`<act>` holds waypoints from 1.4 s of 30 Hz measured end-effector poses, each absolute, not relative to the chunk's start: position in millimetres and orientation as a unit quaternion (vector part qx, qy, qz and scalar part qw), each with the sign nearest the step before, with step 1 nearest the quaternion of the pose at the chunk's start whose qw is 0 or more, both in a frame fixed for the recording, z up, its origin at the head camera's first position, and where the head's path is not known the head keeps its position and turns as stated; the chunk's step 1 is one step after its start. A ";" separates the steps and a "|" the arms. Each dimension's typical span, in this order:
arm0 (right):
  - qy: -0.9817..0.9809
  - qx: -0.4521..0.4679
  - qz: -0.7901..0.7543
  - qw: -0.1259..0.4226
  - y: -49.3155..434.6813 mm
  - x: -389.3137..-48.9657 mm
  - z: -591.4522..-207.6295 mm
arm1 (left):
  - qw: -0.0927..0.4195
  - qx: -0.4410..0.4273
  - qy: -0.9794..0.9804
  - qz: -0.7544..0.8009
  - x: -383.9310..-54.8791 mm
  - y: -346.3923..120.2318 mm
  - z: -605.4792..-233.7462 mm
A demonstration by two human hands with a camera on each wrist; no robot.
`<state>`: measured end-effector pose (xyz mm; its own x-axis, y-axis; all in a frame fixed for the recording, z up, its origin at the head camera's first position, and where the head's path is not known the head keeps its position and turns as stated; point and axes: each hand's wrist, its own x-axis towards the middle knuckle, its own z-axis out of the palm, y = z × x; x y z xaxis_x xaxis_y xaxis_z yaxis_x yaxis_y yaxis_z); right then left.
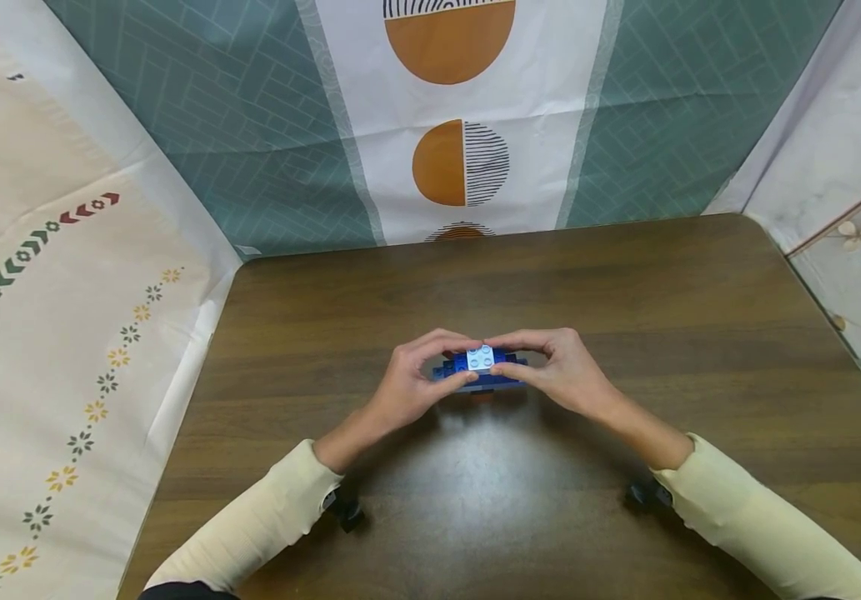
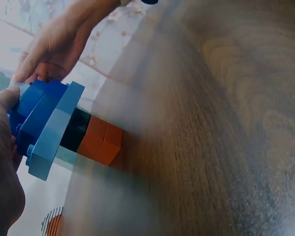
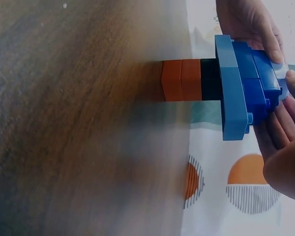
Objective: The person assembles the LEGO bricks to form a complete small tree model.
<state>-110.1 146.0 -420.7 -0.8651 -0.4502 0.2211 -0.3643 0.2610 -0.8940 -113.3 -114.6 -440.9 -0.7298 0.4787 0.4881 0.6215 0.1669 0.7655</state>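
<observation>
A stack of toy building blocks stands upright on the wooden table (image 1: 588, 283). Two orange blocks (image 3: 181, 81) form its foot, with a black block (image 3: 210, 78) over them. Above these spreads a long light-blue block (image 3: 233, 101), then narrower layers of dark blue blocks (image 3: 253, 81). At the very top sits a pale blue block (image 1: 480, 358) with studs. My left hand (image 1: 418, 367) pinches this pale block from the left, thumb at the near side and fingers behind. From the right, my right hand (image 1: 568, 367) pinches it the same way, both thumbs close together.
A patterned cloth (image 1: 468, 108) hangs behind the table's far edge. Embroidered cream fabric (image 1: 85, 350) lines the left side, and a pale floral cloth (image 1: 858, 225) the right. Dark wrist cameras (image 1: 351, 515) sit below both forearms.
</observation>
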 end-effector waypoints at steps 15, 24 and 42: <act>0.786 -0.236 -0.568 0.072 146.3 -110.4 -423.0 | 0.058 -0.350 -0.776 -0.521 -110.3 -114.5 -438.7; 0.790 -0.232 -0.563 0.071 148.9 -110.7 -425.7 | 0.048 -0.341 -0.781 -0.520 -109.2 -116.5 -435.6; 0.827 -0.227 -0.509 0.073 181.0 -110.0 -442.8 | 0.082 -0.325 -0.837 -0.431 -108.3 -154.1 -447.7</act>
